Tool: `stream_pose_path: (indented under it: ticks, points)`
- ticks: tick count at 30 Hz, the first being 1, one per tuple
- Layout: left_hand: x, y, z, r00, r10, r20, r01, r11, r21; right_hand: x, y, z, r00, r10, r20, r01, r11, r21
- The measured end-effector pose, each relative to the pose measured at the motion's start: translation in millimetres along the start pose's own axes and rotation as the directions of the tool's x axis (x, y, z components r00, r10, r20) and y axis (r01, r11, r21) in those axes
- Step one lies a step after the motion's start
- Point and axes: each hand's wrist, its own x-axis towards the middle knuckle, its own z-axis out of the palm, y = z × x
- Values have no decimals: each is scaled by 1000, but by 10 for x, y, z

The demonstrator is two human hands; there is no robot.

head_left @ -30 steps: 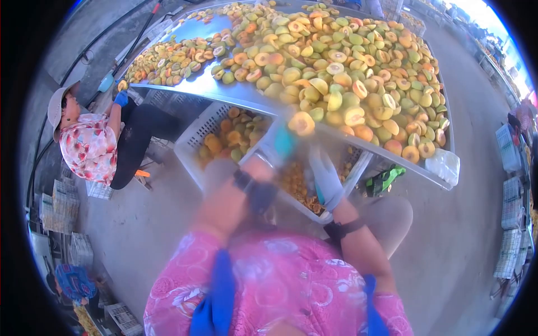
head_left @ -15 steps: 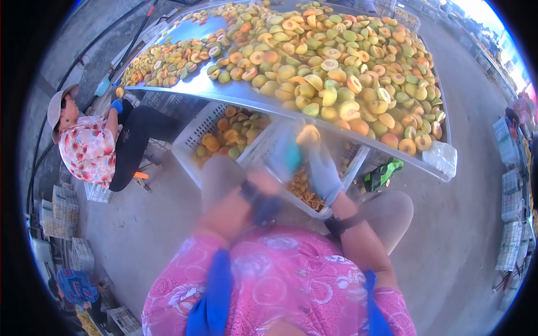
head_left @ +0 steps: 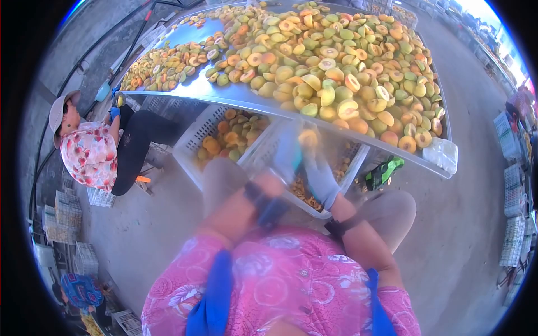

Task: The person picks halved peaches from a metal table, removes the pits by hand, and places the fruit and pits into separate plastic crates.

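Over a white crate (head_left: 352,168) below the table edge, my two gloved hands work close together. My right hand (head_left: 319,173), in a pale glove, has its fingers closed on a yellow apricot (head_left: 308,138), which is blurred. Just beside it is my left hand (head_left: 286,154), in a glove with a teal patch; motion smears its fingers, so whether it grips anything cannot be made out. Small brownish-yellow pieces (head_left: 302,193) lie in the crate beneath. Above, halved apricots (head_left: 347,109) are heaped on the metal table.
The metal table's raised rim (head_left: 224,99) runs just beyond my hands. Another crate (head_left: 188,147) holds apricots at the left. A clear plastic bag (head_left: 440,157) sits at the table corner, above a green and black packet (head_left: 384,172). A seated co-worker (head_left: 89,145) handles fruit at left.
My hands stay over the crate, shifting only slightly, with the apricot still between them. The co-worker's gloved hands have changed position a little around a piece of fruit.
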Motion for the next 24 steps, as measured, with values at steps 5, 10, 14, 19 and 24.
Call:
stream_pose_path:
  ticks: [5,10,14,19,24]
  points:
    - [32,-40,-49,995,-97,31,100,988,-121,-110,-119,19,996,89,27,-90,994,62]
    - [-17,163,-27,991,-124,55,127,990,-67,-119,-101,-67,977,149,150,-183,951,248]
    - [32,0,-99,999,-22,40,19,998,66,-133,-173,20,972,193,137,-224,939,262]
    - [-11,208,-39,994,-74,77,67,994,85,-145,-167,-119,925,255,280,-350,860,371]
    - [-31,207,-81,990,-81,113,62,984,166,-135,-69,-88,924,251,288,-344,875,340]
